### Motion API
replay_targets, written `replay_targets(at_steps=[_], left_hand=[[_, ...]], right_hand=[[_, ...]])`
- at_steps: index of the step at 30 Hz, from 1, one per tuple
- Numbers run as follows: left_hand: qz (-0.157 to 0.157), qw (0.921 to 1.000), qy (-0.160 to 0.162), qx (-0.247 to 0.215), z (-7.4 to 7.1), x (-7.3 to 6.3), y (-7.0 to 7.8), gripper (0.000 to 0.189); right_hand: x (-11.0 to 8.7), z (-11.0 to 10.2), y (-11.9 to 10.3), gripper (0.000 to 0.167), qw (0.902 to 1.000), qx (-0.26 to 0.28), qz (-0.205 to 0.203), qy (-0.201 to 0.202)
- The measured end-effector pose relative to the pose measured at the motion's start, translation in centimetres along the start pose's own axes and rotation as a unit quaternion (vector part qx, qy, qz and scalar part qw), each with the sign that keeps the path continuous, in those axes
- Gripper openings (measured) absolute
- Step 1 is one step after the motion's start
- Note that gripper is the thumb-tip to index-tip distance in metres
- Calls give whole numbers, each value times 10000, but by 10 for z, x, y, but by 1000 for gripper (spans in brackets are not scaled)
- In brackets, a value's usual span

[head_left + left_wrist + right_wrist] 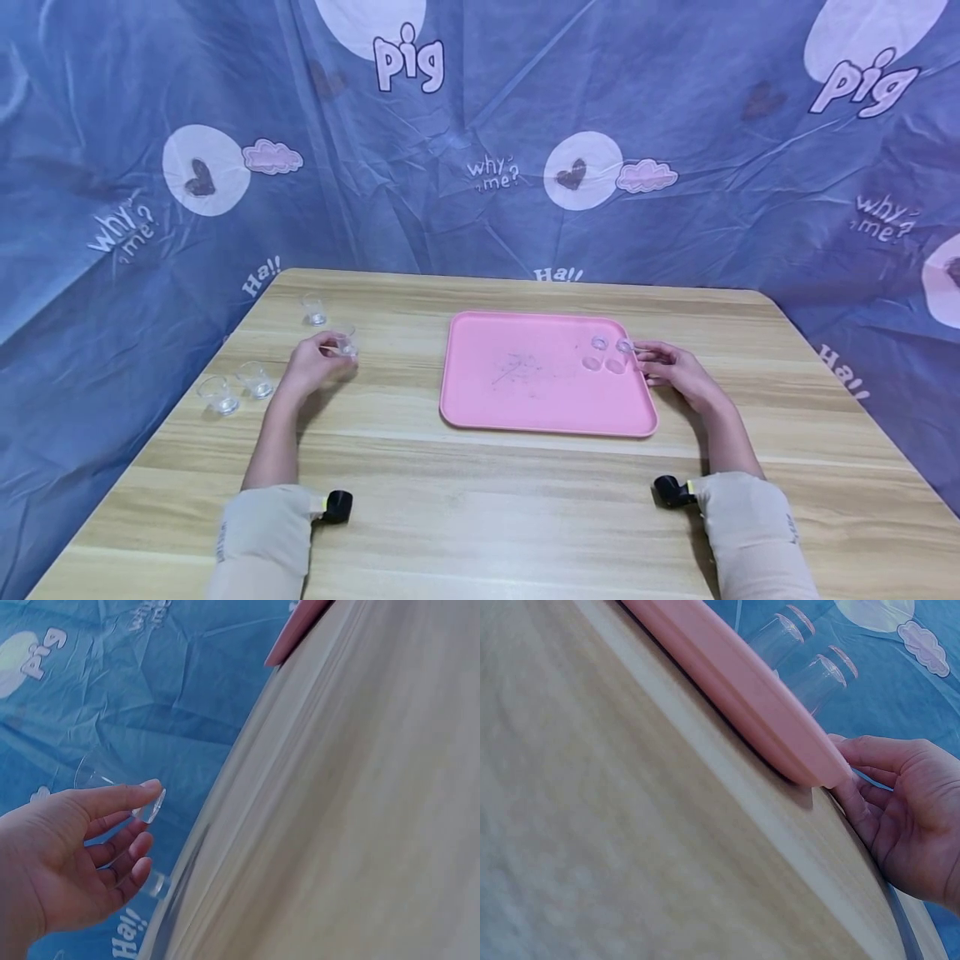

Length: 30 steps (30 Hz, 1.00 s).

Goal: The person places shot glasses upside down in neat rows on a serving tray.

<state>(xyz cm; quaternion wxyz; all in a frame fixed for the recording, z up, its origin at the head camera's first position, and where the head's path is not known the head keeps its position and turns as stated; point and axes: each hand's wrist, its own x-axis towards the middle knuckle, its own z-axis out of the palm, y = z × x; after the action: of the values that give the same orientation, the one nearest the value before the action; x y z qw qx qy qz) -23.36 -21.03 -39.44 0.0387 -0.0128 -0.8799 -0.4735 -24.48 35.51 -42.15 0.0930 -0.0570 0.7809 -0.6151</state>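
Note:
My left hand (313, 364) pinches a small clear cup (346, 340) between thumb and fingertips, low down near its thick base. In the left wrist view the mouth of this cup (94, 771) flares upward behind the thumb, and the other fingers curl loosely below. Over on the right, my right hand (675, 371) grips the right edge of a pink tray (525, 408). The right wrist view has the thumb over the rim of the tray (780, 720) and a finger against its outer side. Two clear cups (600, 343) stand upside down on the tray near that hand.
Just behind my left hand stands another clear cup (315, 310). Two more, a front cup (222, 398) and its neighbour (257, 382), are upright near the table's left edge. A blue printed cloth (465, 217) hangs behind the wooden table (480, 508).

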Motion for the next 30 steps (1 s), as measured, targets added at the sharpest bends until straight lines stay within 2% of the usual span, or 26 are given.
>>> replay_targets(at_steps=[7, 19, 30], left_hand=[[213, 9997, -79, 68, 14, 4, 10, 34], [349, 9988, -268, 237, 30, 4, 34, 37], [775, 9963, -141, 345, 48, 6, 56, 32]], right_hand=[[1, 0, 2, 52, 9999, -125, 48, 41], [-2, -1, 0, 54, 10000, -40, -42, -43], [0, 0, 1, 52, 10000, 11, -22, 19]])
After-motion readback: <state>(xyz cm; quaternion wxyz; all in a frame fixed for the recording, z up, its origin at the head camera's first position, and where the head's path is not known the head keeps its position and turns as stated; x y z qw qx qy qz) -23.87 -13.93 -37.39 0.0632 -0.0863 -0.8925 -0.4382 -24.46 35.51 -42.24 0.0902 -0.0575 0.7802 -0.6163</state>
